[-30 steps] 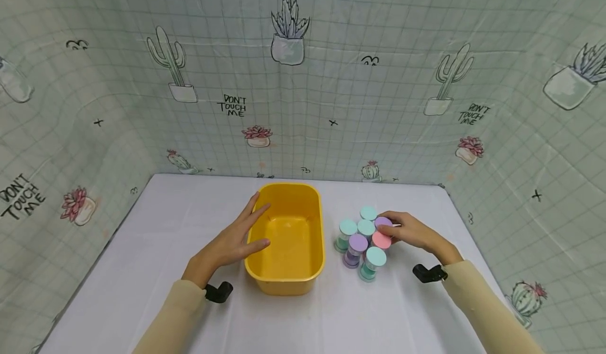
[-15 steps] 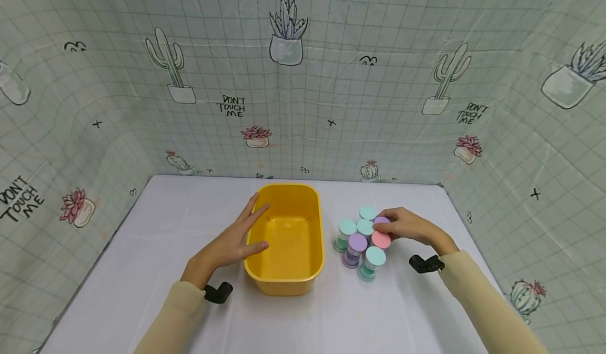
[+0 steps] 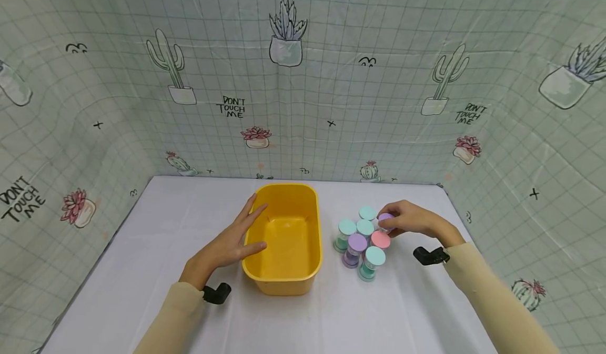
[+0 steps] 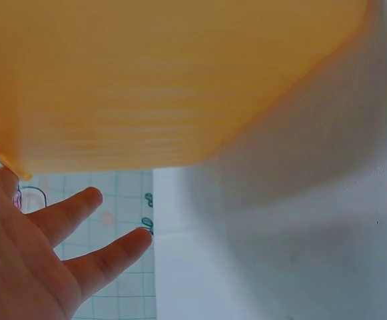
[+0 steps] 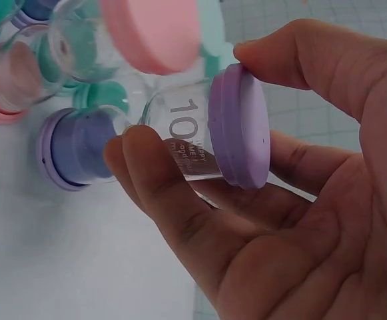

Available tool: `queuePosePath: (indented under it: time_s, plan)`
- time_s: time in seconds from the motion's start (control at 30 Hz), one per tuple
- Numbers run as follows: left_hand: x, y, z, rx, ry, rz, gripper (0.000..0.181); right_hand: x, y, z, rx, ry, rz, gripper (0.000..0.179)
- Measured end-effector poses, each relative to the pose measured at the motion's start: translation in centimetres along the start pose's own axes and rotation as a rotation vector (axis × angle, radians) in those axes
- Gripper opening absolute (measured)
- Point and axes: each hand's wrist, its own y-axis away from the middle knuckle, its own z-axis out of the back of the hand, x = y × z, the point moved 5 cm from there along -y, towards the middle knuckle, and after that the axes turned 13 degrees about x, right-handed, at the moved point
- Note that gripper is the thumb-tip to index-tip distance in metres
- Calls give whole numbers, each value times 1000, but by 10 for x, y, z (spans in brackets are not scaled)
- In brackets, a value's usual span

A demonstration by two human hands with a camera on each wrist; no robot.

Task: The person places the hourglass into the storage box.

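Observation:
My right hand [image 3: 412, 220] grips a purple-capped sand timer [image 5: 241, 130] at the right side of a cluster. Thumb and fingers curl round it; its clear glass bears the number 10, and purple sand sits in the lower bulb. Just beside it stand a pink-topped sand timer [image 3: 381, 240], a second purple one [image 3: 357, 242] and several mint-green timers [image 3: 375, 256]. My left hand [image 3: 228, 244] lies along the left side of a yellow plastic bin [image 3: 284, 285], fingers spread and straight at its rim. In the left wrist view the bin's wall [image 4: 146, 80] hides some of the fingers.
A white cloth [image 3: 331, 317] covers the table. Patterned fabric [image 3: 303, 91] with cactus drawings rises behind it and on both sides. The bin stands left of the timer cluster, with a narrow strip of cloth between them.
My right hand has tightened on the purple sand timer and shifted it slightly up and right, apart from the pink one. The left hand stays nearly still; the bin has slid slightly left.

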Motion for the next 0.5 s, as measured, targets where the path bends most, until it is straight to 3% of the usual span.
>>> queuePosePath:
  time_s: [0.23, 0.5]
  plan:
    - [0, 1, 0, -2, -1, -2, 90, 23, 19, 19, -24, 56, -20, 41]
    - [1, 1, -1, 0, 1, 3, 90, 67, 29, 39, -57, 215, -44, 44]
